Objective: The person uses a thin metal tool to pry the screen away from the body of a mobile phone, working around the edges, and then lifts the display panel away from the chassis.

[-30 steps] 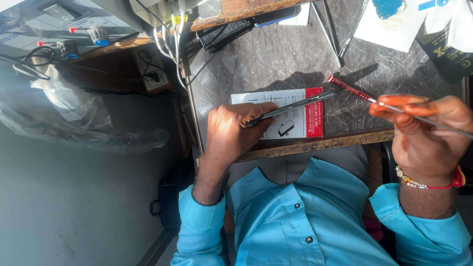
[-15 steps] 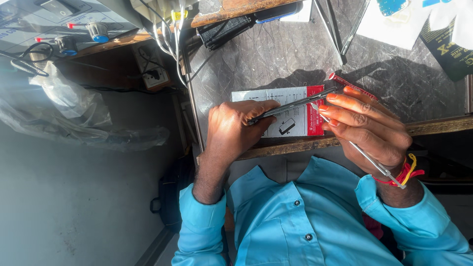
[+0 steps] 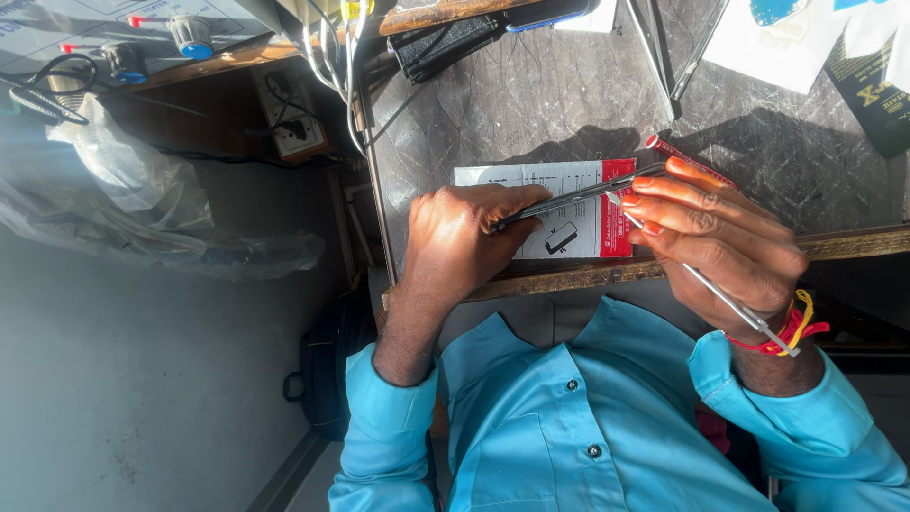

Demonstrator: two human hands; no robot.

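My left hand (image 3: 464, 242) grips a thin dark phone (image 3: 578, 194) and holds it on edge over a white and red flat package (image 3: 555, 228) on the dark stone tabletop (image 3: 531, 104). My right hand (image 3: 720, 242) holds a slim metal tool (image 3: 725, 301). The tool's tip meets the phone's right end, and the fingertips rest there too. A red ridged tool handle (image 3: 678, 155) pokes out just beyond my right fingers. A red and yellow thread band (image 3: 796, 327) circles my right wrist.
A wooden strip (image 3: 853, 242) edges the table nearest me. At the back lie a black pouch (image 3: 445, 43), metal tweezers (image 3: 664, 38), white papers (image 3: 777, 47) and a black packet (image 3: 872, 90). Cables (image 3: 332, 57), a wall socket (image 3: 289, 118), a plastic bag (image 3: 123, 204) and a dark floor bag (image 3: 327, 370) are to the left.
My right hand has swung in from the far right to the phone's right end, bringing the slim metal tool with it. My left hand has kept the phone in place.
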